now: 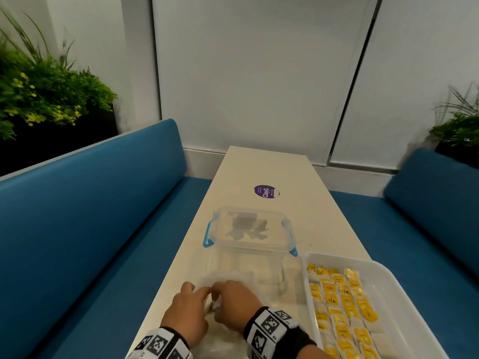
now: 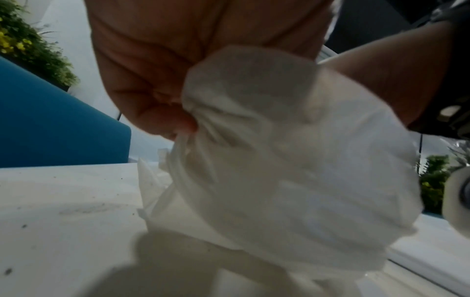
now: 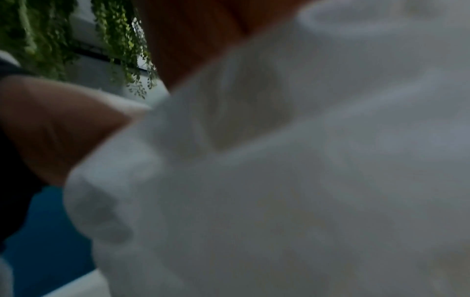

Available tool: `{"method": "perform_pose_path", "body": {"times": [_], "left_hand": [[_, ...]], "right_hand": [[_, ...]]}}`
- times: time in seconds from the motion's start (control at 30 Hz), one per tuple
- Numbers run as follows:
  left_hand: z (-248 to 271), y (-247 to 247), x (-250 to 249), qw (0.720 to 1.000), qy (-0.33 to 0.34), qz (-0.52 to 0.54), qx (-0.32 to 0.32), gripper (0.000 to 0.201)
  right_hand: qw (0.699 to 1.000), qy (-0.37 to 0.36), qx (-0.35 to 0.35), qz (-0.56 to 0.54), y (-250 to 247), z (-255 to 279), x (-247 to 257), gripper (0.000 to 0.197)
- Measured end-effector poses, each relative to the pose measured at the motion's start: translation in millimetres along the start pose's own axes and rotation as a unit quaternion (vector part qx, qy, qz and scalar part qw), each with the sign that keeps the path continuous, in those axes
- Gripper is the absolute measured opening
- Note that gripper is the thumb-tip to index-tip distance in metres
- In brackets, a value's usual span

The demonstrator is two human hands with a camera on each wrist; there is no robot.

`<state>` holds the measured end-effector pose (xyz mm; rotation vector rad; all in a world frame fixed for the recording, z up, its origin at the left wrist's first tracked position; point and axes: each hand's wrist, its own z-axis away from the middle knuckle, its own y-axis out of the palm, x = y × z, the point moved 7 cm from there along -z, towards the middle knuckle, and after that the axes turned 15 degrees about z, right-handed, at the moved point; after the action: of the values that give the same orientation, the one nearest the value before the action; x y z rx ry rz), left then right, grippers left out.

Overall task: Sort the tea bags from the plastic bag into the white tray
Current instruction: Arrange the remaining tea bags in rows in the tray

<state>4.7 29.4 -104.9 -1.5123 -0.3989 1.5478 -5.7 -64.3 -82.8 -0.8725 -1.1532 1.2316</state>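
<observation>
**A:** where's the plastic bag sitting?

**B:** near end of the table, bunched between both hands. Left hand has its fingers curled tight on a gathered fold; right hand is curled into the plastic too.

**A:** and the tea bags?

**B:** yellow ones in rows in the white tray, just right of the hands. Clear lidded box sits behind the bag.

Bare hands, black wristbands on both wrists, white panels printed with black square markers
</observation>
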Motion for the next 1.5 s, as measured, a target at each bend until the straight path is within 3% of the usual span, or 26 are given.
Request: {"method": "perform_pose_path", "body": {"times": [0.2,0.37,0.53,0.63,0.73,0.8,0.87,0.93,1.07,1.13,1.2,1.3,1.4,1.5], "left_hand": [[0.4,-3.1,1.3,0.998,0.010,0.063,0.012,0.064],[2.8,-23.5,-18.3,0.997,0.038,0.064,0.013,0.072],[3.8,-37.8,-55.8,0.994,0.073,0.064,0.042,0.097],[8.3,-34.2,-80.4,0.970,0.095,0.203,0.096,0.116],[6.7,-23.7,-107.5,0.919,0.104,0.357,0.132,0.135],[0.8,-9.0,-121.8,0.889,0.092,0.424,0.148,0.138],[-5.3,12.2,-130.4,0.839,0.051,0.511,0.180,0.137],[-7.7,38.1,-139.7,0.755,0.000,0.613,0.235,0.135],[2.2,76.2,-175.0,0.534,-0.078,0.775,0.330,0.126],[7.0,83.8,-194.5,0.471,-0.099,0.812,0.330,0.109],[3.5,87.2,-207.9,0.468,-0.099,0.823,0.307,0.095],[-5.9,89.2,-220.2,0.507,-0.078,0.814,0.273,0.074],[-12.0,100.7,-223.8,0.535,-0.086,0.805,0.240,0.048],[-11.0,115.7,-226.9,0.532,-0.116,0.807,0.229,0.032]], "right_hand": [[0.975,0.063,-0.030,-0.212,-28.2,8.2,-29.8,0.016],[0.863,0.092,0.000,-0.497,-48.5,21.4,-54.6,0.019],[0.827,0.066,0.004,-0.559,-76.9,30.2,-58.7,0.023],[0.811,0.039,-0.022,-0.583,-101.9,38.9,-64.7,0.023],[0.786,0.005,-0.051,-0.617,-129.7,53.9,-76.0,0.022],[0.773,-0.009,-0.071,-0.630,-144.6,64.3,-86.9,0.021],[0.764,-0.013,-0.089,-0.639,-153.5,73.3,-98.3,0.021],[0.753,-0.011,-0.105,-0.650,-157.1,81.7,-110.7,0.022],[0.747,0.017,-0.119,-0.654,-148.7,94.0,-135.4,0.023],[0.759,0.035,-0.137,-0.635,-139.5,99.0,-148.4,0.023],[0.817,0.060,-0.183,-0.544,-130.3,105.6,-163.4,0.025],[0.893,0.076,-0.238,-0.375,-119.0,118.1,-172.0,0.034],[0.900,0.078,-0.262,-0.340,-108.4,127.4,-177.1,0.042],[0.901,0.075,-0.270,-0.331,-104.4,134.3,-187.3,0.042]]}}
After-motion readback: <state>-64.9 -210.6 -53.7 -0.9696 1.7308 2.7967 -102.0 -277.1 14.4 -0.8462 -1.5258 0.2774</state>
